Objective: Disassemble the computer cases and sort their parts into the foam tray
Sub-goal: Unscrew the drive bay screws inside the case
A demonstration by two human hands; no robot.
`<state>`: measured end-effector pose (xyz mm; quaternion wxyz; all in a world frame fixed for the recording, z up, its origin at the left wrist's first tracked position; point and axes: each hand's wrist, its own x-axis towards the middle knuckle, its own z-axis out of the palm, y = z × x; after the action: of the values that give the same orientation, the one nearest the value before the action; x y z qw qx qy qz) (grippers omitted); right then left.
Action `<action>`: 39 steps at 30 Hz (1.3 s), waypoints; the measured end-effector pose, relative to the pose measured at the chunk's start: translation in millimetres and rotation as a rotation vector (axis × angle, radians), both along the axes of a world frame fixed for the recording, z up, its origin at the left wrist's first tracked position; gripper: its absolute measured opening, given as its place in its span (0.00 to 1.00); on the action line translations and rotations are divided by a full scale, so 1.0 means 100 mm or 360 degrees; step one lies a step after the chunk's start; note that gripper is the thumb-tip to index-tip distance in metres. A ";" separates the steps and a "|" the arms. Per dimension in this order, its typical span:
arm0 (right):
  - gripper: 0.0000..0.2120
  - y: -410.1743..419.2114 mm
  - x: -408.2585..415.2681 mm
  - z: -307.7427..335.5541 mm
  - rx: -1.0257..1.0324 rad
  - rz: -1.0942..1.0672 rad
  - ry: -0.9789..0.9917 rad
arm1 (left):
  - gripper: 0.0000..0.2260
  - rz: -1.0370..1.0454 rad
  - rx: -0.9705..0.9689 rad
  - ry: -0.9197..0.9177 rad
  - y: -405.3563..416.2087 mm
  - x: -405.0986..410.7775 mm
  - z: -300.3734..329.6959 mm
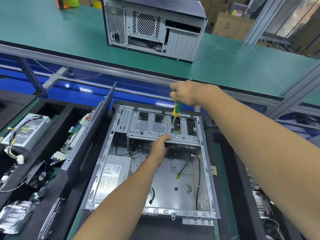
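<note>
Open case [155,170]: lies flat on the green bench [242,66], near its front edge, side panel off, inside visible.
Drive cage [162,125]: a silver metal bracket across the far part of the open case, with slots and screw holes.
Right hand [188,92]: grip is closed around the handle of the screwdriver [176,110], held from above.
Screwdriver: green and yellow handle, almost upright, tip down on the drive cage at a screw point.
Left hand [160,148]: fingers curled over the near edge of the drive cage, thumb under it; the grip is clamped on the cage.
Power supply [112,174]: silver box with a white label, in the near left part of the open case.
Cables [197,170]: black wires lie loose on the case floor, one with a yellow end.
Panel [90,134]: dark grey, stands tilted against the left side of the open case.
Foam tray [57,123]: black, at the left edge of the bench; its compartments hold a second power supply [26,132] with wires, a circuit board [72,141] and a fan [39,177].
Second case [152,26]: stands closed at the far side of the bench, rear face toward the camera.
Cartons [230,25]: behind the far right corner.
</note>
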<state>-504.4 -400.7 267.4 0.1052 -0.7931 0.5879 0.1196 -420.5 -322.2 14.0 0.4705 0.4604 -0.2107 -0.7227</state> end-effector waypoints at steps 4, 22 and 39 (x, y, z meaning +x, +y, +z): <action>0.06 0.02 -0.04 0.07 0.0208 0.0059 -0.0151 | 0.04 0.0004 -0.0013 0.0000 -0.01 0.00 -0.02; 0.05 0.04 -0.15 0.11 0.0044 0.0159 0.0134 | 0.05 0.0013 0.0021 -0.0046 0.02 0.00 0.06; 0.10 0.00 -0.04 0.04 0.0046 0.0054 0.0056 | 0.05 0.0006 0.0011 -0.0028 0.04 0.02 0.07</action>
<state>-508.4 -400.6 271.8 0.1044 -0.7991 0.5744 0.1437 -418.8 -318.6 20.8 0.4683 0.4687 -0.2115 -0.7185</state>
